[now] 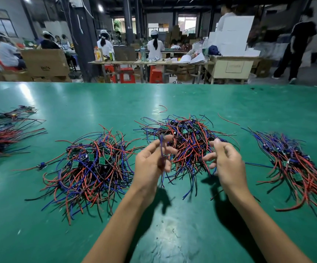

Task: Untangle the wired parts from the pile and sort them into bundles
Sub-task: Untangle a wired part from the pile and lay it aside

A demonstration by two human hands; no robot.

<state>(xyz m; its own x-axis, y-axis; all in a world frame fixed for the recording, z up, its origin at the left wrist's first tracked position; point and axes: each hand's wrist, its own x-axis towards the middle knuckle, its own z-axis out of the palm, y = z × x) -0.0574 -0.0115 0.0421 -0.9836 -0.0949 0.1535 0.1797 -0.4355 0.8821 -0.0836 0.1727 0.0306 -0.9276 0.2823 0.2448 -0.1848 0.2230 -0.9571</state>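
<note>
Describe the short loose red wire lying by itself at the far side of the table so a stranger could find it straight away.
Start at the green table and find the tangled pile beyond the hands. Just past its far edge lies the short red wire, bent in a curve. Unlike its neighbours, it touches no pile and has no board attached.

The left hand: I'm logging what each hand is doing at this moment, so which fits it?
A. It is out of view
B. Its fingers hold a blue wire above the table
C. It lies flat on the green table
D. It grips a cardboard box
B: the left hand is raised in front of the middle pile, its fingers curled round a blurred blue wire that hangs down past the palm.
</note>
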